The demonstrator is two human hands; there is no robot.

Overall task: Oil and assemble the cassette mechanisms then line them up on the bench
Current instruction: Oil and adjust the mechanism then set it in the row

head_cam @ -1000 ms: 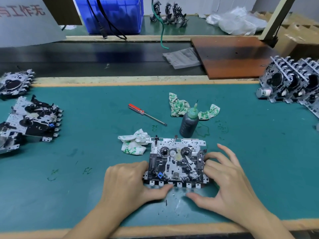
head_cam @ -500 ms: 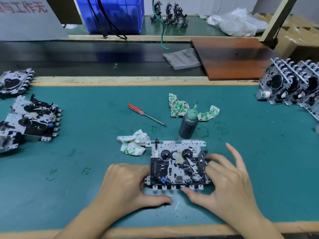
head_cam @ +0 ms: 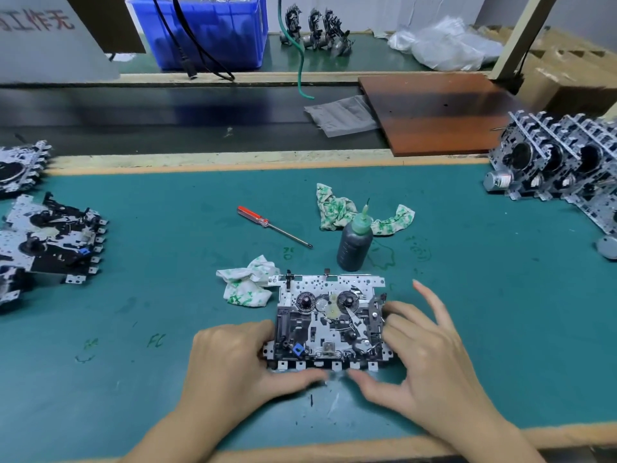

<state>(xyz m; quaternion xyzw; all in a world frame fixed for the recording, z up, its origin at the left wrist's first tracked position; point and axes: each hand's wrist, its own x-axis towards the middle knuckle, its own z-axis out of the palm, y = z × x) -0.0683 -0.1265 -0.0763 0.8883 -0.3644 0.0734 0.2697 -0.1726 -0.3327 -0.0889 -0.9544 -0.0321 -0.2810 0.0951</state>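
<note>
While cassette mechanism [head_cam: 329,320] lies flat, left hand [head_cam: 233,359] and right hand [head_cam: 427,359] grip its sides, fingers curled.

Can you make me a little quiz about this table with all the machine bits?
1. True or false: the oil bottle stands upright behind the cassette mechanism.
2. What colour is the screwdriver handle?
3. Which hand touches the mechanism? A left hand only, B right hand only, C both.

Key: 1 true. 2 red. 3 C.
</note>
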